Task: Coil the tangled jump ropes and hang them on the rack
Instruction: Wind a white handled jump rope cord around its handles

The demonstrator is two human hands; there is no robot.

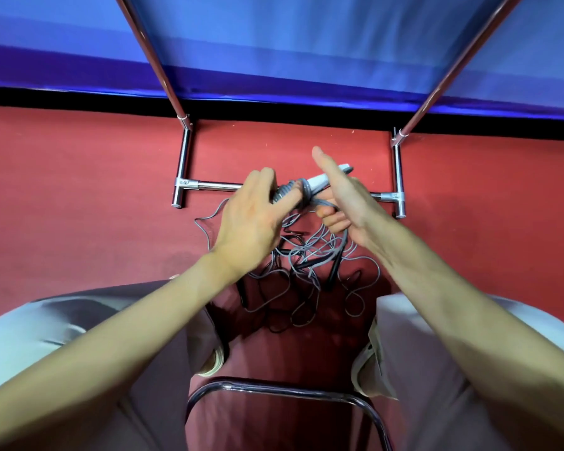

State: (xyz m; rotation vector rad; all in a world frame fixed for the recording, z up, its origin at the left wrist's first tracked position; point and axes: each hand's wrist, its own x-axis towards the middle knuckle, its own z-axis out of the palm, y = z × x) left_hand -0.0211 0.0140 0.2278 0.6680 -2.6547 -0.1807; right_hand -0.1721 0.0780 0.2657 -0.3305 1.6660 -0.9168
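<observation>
- The left hand point(256, 211) grips one end of a grey and white rope handle point(310, 184), its fingers curled round the ribbed grey part.
- The right hand point(342, 196) holds the cord point(319, 205) where it winds in grey loops round the handle; its lower fingers curl round that cord, while the thumb points up and away.
- Both hands are raised above the floor, close together, with the handle lying tilted between them.
- Below the hands a tangle of jump ropes point(303, 271) lies on the red floor point(79, 206), grey and black cords crossing one another in loose loops between the person's knees.
- Strands run up from the tangle to the right hand.
- The chrome rack point(184, 164) stands just beyond the hands, its base bar on the floor and two uprights rising against a blue curtain point(290, 43).
- A curved chair edge point(274, 390) shows at the bottom, between the person's pale trouser legs.
</observation>
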